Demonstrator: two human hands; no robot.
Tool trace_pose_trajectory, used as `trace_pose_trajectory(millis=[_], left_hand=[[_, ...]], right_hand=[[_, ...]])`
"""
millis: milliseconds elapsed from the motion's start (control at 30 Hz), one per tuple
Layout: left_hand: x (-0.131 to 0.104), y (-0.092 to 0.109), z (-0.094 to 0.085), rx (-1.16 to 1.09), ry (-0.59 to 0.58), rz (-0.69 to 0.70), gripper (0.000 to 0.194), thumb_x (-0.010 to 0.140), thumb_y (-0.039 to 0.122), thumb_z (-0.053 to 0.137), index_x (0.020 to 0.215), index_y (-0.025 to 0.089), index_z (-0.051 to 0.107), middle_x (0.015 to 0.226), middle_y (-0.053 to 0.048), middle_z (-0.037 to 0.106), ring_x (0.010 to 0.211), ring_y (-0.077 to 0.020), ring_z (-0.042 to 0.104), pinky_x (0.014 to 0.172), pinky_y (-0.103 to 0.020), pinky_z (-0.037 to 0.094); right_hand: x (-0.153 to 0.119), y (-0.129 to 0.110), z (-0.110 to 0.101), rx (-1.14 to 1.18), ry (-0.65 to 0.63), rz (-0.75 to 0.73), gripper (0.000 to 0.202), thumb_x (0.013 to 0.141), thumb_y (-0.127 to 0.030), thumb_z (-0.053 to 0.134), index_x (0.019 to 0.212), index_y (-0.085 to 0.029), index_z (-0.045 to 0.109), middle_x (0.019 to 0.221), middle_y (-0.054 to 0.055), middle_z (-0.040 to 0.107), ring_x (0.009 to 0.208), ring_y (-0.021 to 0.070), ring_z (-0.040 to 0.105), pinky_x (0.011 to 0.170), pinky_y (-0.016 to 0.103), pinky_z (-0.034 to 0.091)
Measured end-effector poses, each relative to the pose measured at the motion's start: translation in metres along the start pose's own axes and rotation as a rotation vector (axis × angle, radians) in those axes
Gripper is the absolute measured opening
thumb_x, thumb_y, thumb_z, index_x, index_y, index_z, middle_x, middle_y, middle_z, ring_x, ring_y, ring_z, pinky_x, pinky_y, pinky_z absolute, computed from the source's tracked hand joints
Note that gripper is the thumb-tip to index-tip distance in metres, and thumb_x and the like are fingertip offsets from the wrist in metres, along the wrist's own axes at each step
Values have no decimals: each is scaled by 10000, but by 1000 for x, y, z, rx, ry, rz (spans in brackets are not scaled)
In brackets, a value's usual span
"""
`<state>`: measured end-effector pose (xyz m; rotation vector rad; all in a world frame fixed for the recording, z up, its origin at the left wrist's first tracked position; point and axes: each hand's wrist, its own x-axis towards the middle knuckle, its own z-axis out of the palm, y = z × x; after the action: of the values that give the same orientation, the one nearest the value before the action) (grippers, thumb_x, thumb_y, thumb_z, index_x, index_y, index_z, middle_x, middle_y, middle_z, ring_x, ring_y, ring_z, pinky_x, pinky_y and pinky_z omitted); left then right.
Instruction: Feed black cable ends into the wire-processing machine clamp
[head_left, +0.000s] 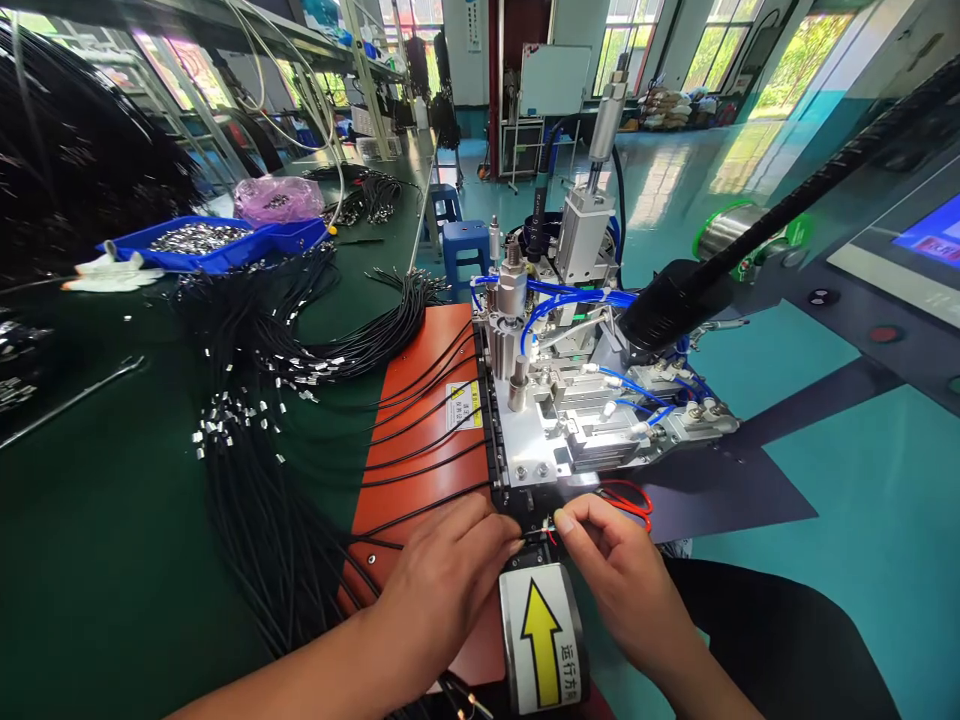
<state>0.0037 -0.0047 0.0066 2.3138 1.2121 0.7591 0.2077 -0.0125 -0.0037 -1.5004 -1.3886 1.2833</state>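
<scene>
My left hand [461, 555] is closed over the orange-red plate [442, 350], pinching a black cable [377, 540] near its end. Thin wire ends [548, 529], one red and one pale, stick out between my two hands. Thumb and forefinger of my right hand [619, 570] are pinched at the tips of these wires. Both hands are at the near edge of a silver machine [592, 420] with blue air tubes. Just below the wires is a drum with a yellow arrow [540, 635]. Several more black cables cross the plate into the machine's edge.
Bundles of black cables [255, 540] with metal ends lie on the green table [97, 540]. A blue tray [217, 262] holds small metal parts. Red-handled scissors [634, 503] lie beyond my right hand. A thick black hose [787, 215] slants across, near a wire spool [739, 240].
</scene>
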Motion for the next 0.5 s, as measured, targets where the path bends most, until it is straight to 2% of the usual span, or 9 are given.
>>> trace_pose_trajectory(millis=[200, 500], left_hand=[[2, 2, 3, 85, 6, 37, 179, 1022, 224, 493, 945, 193, 651, 783, -18, 539, 693, -156, 526, 587, -247, 388], [1, -3, 5, 55, -17, 40, 172, 1000, 135, 490, 977, 196, 650, 833, -16, 559, 728, -147, 537, 613, -236, 400]], right_hand=[[3, 3, 0, -12, 29, 8, 338, 982, -471, 499, 790, -205, 578, 747, -16, 549, 716, 160, 532, 656, 268, 422], [3, 4, 1, -60, 49, 23, 329, 981, -463, 499, 786, -214, 588, 737, -18, 558, 704, 163, 534, 640, 267, 424]])
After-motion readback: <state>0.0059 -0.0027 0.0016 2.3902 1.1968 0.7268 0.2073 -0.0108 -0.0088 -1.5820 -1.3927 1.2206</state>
